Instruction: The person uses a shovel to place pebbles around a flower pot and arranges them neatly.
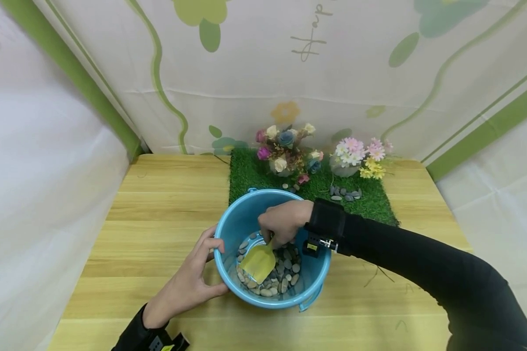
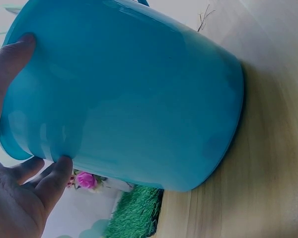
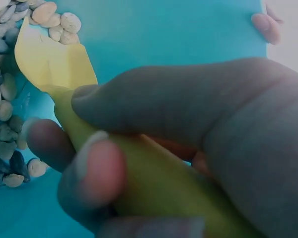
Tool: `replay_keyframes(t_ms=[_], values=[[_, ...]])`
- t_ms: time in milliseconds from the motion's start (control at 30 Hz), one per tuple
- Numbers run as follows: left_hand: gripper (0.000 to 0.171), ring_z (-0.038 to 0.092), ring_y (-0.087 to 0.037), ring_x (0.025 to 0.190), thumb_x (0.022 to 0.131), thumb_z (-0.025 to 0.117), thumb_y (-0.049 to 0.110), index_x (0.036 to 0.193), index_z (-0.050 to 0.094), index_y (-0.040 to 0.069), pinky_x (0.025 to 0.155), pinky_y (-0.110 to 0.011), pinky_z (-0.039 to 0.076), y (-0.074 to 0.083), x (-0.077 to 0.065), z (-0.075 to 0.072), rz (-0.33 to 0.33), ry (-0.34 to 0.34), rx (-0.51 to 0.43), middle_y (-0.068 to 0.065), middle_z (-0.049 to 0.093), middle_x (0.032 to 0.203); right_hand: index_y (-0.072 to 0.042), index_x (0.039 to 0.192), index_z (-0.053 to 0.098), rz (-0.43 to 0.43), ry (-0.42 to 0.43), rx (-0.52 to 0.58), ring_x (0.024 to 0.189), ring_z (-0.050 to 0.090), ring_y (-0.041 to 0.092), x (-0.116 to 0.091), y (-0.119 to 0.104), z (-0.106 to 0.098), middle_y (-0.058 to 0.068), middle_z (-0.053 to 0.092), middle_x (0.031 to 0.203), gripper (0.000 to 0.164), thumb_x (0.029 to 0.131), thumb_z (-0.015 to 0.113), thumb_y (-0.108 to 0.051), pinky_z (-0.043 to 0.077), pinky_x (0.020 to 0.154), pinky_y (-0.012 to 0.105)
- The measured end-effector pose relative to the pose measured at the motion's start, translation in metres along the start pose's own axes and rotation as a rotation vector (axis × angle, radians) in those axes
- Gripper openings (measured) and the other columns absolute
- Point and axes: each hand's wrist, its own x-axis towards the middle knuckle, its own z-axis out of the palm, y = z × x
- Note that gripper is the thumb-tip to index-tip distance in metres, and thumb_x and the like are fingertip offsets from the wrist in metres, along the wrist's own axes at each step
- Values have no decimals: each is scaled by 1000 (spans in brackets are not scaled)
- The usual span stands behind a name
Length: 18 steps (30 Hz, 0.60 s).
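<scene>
A light blue bucket (image 1: 244, 214) stands on the wooden table with pebbles (image 1: 283, 273) spread over its bottom. My left hand (image 1: 192, 279) holds the bucket's left side, its fingertips hooked over the rim and the thumb against the outer wall (image 2: 114, 94). Inside the bucket, my right hand (image 1: 285, 220) grips the handle of a yellow toy shovel (image 1: 259, 262). In the right wrist view, the thumb lies along the handle and the fingers curl around it. The shovel's blade (image 3: 57, 62) points down at the pebbles and overlaps some of them.
Behind the bucket lies an artificial grass mat (image 1: 251, 170) with a mixed flower arrangement (image 1: 286, 141) and a pot of pink, white and yellow flowers (image 1: 353, 153). Several dark stones (image 1: 345, 193) rest on the mat. Printed cloth (image 1: 263, 73) hangs behind the table (image 1: 166, 214).
</scene>
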Motion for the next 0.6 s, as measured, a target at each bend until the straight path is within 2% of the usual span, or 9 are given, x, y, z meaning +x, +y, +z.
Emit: replay_keyframes(t_ms=[200,300,467,600], values=[[67,40,-46,135,75,90,4,119,39,11,91,-52,56,-1,0,1,3,3,-4,-15,28,157,-17,71,75,91,-9,67,48,53,9,1,4,-2,-3,60,55,31,100,67,-14,41,49,21],[68,40,-47,134,74,90,2,118,39,11,91,-52,56,-1,0,1,3,7,-1,-16,28,156,-16,72,77,116,-15,84,48,53,10,2,5,-2,2,64,58,31,101,66,-15,41,48,22],[67,40,-46,134,75,90,4,118,39,11,92,-51,56,1,0,0,-3,6,-5,-15,28,157,-10,70,73,50,-42,104,48,51,10,7,7,-1,12,68,66,34,102,64,-14,38,49,22],[67,39,-46,135,75,89,3,118,39,12,92,-50,56,0,0,0,-6,7,-7,-14,27,157,-6,70,71,-6,-74,121,49,50,9,11,10,0,10,66,66,35,103,61,-12,37,50,22]])
